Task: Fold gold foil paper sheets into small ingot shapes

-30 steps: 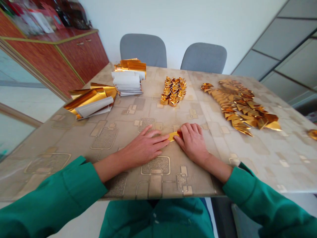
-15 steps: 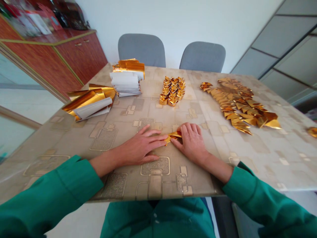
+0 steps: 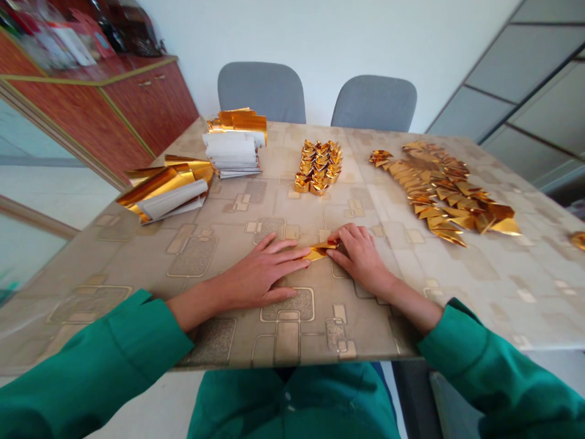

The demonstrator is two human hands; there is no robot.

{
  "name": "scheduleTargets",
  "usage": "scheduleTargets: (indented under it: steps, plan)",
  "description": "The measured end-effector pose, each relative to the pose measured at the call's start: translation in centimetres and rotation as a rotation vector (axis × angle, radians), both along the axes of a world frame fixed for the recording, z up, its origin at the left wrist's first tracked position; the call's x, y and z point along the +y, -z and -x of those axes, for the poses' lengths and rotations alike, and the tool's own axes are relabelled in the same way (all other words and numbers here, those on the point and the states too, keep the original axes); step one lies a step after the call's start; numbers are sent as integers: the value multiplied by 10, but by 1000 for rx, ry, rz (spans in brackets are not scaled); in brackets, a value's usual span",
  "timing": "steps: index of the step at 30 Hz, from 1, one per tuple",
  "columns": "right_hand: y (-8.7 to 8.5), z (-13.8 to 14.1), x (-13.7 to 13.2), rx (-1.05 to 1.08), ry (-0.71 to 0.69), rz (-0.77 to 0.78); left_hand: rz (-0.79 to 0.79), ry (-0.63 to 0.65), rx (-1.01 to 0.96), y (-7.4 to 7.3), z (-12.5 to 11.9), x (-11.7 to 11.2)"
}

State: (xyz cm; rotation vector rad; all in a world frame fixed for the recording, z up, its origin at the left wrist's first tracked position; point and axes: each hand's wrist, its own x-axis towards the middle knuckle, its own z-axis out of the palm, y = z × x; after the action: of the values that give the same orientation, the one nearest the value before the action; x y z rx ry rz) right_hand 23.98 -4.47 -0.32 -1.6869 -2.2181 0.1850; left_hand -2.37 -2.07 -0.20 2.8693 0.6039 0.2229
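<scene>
A small folded piece of gold foil paper [image 3: 319, 250] lies on the patterned tablecloth between my hands. My left hand [image 3: 262, 268] rests flat with fingers spread, its fingertips on the paper's left end. Curled at the other end, my right hand [image 3: 359, 253] pinches the paper between thumb and fingers. Part of the paper is hidden under the fingers of both hands.
Beyond my hands stands a block of folded gold pieces [image 3: 319, 167]. Loose folded gold pieces [image 3: 439, 189] spread over the right side. At the left lie a stack of white-backed sheets [image 3: 233, 152] and bent gold sheets [image 3: 167, 189]. Two grey chairs [image 3: 261, 91] stand behind the table [image 3: 283, 341].
My right hand has shifted slightly right along the paper, so more of the gold strip shows between the hands. My left hand has barely moved.
</scene>
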Motion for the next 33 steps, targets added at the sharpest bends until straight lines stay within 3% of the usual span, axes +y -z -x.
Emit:
scheduleTargets:
  steps: [9,18,21,26,33]
  plan:
    - [2,-8,4,43,-43,26,52,81,67,-4,11,8]
    - [-14,-6,-13,-161,-163,-93,44,42,-27,-3,5,8]
    - [-20,-4,-9,-174,-159,-84,76,-31,-152,-7,-12,10]
    - [-21,6,14,-241,-113,-55,72,-349,-191,-10,-36,15]
    - [-10,6,26,-25,-220,-10,64,-437,-180,-4,-34,11]
